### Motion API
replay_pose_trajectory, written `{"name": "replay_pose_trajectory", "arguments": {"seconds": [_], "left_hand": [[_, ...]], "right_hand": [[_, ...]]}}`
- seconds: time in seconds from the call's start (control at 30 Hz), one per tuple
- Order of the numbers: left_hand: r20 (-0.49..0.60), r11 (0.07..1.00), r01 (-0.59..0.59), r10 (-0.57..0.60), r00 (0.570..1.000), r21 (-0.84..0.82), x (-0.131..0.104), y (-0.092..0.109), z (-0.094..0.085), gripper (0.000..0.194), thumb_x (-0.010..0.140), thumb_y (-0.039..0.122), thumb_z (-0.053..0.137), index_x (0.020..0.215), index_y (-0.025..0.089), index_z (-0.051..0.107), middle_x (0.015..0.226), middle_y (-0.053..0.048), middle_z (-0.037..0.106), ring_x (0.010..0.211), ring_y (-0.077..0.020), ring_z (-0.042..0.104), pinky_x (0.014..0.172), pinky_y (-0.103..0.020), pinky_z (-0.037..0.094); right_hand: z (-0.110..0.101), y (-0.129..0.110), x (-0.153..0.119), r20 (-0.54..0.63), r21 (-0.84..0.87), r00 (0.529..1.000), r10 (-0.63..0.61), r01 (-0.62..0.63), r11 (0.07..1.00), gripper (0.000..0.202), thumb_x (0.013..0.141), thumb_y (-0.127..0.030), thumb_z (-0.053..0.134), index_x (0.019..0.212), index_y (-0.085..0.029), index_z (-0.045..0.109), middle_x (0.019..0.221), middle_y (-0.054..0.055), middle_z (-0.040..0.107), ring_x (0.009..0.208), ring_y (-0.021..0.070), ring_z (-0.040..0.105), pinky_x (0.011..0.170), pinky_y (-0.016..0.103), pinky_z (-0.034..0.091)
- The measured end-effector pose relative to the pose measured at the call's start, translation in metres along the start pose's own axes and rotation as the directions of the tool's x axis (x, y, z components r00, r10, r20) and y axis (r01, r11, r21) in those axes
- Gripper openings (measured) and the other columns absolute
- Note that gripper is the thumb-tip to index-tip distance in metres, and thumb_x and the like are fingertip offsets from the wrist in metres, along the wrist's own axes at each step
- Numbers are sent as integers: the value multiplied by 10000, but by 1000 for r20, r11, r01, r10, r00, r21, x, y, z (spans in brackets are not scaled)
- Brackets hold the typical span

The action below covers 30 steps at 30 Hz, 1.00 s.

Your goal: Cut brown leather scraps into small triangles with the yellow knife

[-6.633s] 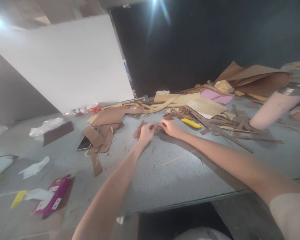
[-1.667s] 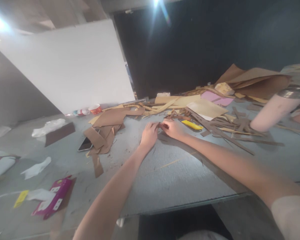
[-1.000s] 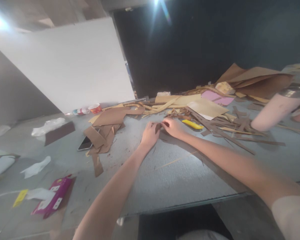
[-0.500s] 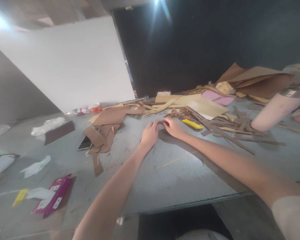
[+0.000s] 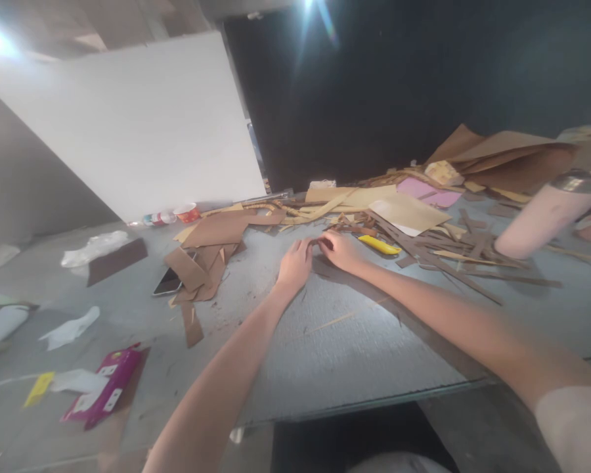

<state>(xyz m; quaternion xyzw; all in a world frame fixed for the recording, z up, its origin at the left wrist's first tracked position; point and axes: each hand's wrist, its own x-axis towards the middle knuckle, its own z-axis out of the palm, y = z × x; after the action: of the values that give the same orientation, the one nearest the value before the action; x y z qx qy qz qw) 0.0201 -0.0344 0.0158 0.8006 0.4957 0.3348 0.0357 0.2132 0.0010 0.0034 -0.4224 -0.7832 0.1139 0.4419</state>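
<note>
My left hand (image 5: pixel 295 263) and my right hand (image 5: pixel 339 250) meet over the middle of the grey table (image 5: pixel 325 355), fingertips nearly touching. Both have their fingers closed in a pinch around something small and dark between them, too small to name. Just right of my right hand lies a yellow utility knife (image 5: pixel 380 245). Behind it are brown scraps (image 5: pixel 357 225) and a pile of dark brown strips (image 5: pixel 440 257). A thin pale strip (image 5: pixel 332 322) rests on the table in front of my hands.
To the left, brown sheet pieces (image 5: pixel 211 263) partly cover a phone (image 5: pixel 167 282). A magenta tissue pack (image 5: pixel 107 387) lies front left. A pink bottle (image 5: pixel 546 217) stands at right. Further back are a paper cup (image 5: pixel 187 212) and large brown sheets (image 5: pixel 507 154). The table's front edge (image 5: pixel 374 402) is near me.
</note>
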Motion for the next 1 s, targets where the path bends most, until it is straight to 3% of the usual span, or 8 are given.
{"name": "replay_pose_trajectory", "arguments": {"seconds": [0.2, 0.57, 0.73, 1.0], "left_hand": [[0, 1000, 0, 0, 1000, -16, 0, 1, -1, 307, 1141, 224, 449, 1370, 224, 654, 1296, -116, 725, 1150, -245, 713, 967, -360, 567], [11, 999, 1, -1, 1000, -35, 1, 0, 0, 329, 1130, 221, 451, 1400, 234, 639, 1301, -123, 723, 1152, -262, 714, 964, -379, 573], [0, 999, 8, -8, 1000, -37, 0, -2, 1, 327, 1126, 211, 457, 1399, 227, 636, 1314, -123, 722, 1147, -260, 716, 966, -376, 571], [9, 999, 13, -13, 1000, -40, 0, 1, 0, 330, 1128, 210, 456, 1407, 227, 632, 1323, -127, 714, 1152, -260, 716, 966, -370, 570]], "right_hand": [[0, 0, 0, -54, -2, 998, 32, -32, 999, 106, 1021, -266, 595, 937, -241, 655, 903, 49, 714, 861, 225, 667, 792, 328, 487], [-4, -5, 0, 38, 15, 999, -8, 7, 1000, 145, 1028, -292, 594, 1006, -228, 722, 926, 56, 729, 835, 218, 647, 752, 326, 479], [-4, -8, -2, 86, 32, 996, -34, 31, 999, 179, 1038, -307, 586, 937, -231, 713, 906, 57, 734, 826, 219, 652, 774, 334, 487], [-3, -8, -1, 67, 32, 998, -23, 20, 999, 177, 1033, -277, 565, 922, -230, 695, 930, 65, 740, 857, 228, 660, 796, 339, 490]]}}
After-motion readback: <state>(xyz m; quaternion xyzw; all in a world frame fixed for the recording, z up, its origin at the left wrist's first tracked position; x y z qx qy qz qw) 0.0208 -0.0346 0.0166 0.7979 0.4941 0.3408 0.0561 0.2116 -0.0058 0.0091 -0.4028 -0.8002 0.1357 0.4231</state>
